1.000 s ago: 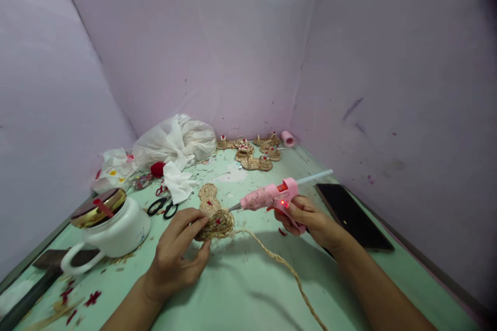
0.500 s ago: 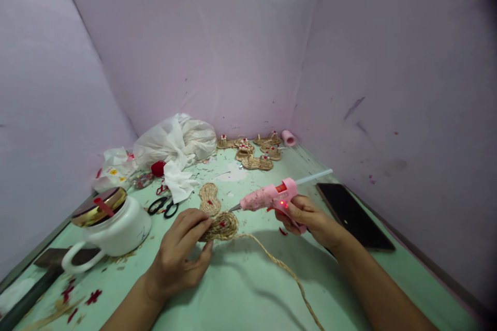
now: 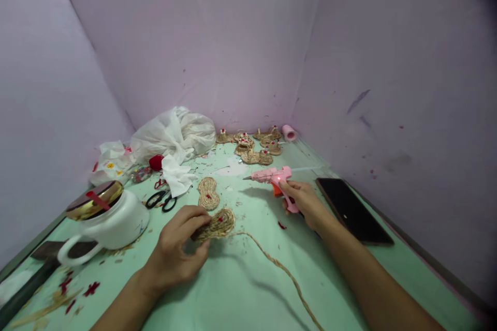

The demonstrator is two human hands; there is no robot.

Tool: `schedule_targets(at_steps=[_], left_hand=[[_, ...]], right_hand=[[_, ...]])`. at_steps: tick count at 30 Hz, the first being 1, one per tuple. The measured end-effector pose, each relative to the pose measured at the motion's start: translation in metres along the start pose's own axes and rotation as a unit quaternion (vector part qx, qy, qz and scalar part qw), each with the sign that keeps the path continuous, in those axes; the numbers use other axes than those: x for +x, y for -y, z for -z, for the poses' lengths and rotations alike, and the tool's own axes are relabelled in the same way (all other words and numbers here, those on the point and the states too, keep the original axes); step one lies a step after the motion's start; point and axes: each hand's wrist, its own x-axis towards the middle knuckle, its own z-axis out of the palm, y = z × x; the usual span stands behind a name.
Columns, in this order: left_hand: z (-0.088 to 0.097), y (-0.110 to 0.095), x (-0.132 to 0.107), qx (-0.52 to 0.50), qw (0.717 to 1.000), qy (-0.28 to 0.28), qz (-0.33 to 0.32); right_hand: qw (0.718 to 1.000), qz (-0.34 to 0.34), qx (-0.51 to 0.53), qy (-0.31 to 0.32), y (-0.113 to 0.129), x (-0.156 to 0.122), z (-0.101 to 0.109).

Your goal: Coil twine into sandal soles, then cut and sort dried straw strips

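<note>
My left hand (image 3: 180, 245) grips a small sole of coiled straw braid (image 3: 220, 221) by its left end, fingers on top and thumb below. A red mark sits on the coil. From the sole's right side a loose straw braid (image 3: 277, 262) trails toward the table's front edge. My right hand (image 3: 305, 200) is wrapped round the handle of a pink glue gun (image 3: 272, 175). The gun's metal nozzle points left, apart from the sole, and a clear glue stick shows at its back. Just beyond the held sole lies a second straw sole (image 3: 208, 194) with a red mark.
Several finished straw slippers (image 3: 254, 156) stand by the back wall, beside a pink roll (image 3: 289, 133). A phone (image 3: 353, 212) lies right. Leftward are black-handled scissors (image 3: 161, 200), white tissue (image 3: 176, 176), a plastic bag (image 3: 174, 134), a white mug (image 3: 120, 222) and a hammer (image 3: 37, 282).
My right hand has drawn the glue gun away from the held sole, further back on the table. The left hand has tilted the sole slightly and shifted a little left.
</note>
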Motion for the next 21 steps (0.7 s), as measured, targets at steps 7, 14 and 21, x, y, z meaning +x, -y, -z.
schedule_targets(at_steps=[7,14,21], left_hand=[[-0.001,0.005,0.000,-0.029,0.998,0.047,0.033],[-0.001,0.010,-0.004,-0.039,0.997,0.049,0.054],[-0.002,0.012,-0.004,-0.062,0.994,0.066,0.057]], right_hand=[[0.926,0.038,-0.349,-0.141,0.013,0.021,0.015],[0.963,-0.038,-0.142,0.225,0.038,-0.050,-0.016],[0.933,0.006,-0.239,0.268,0.014,-0.075,-0.036]])
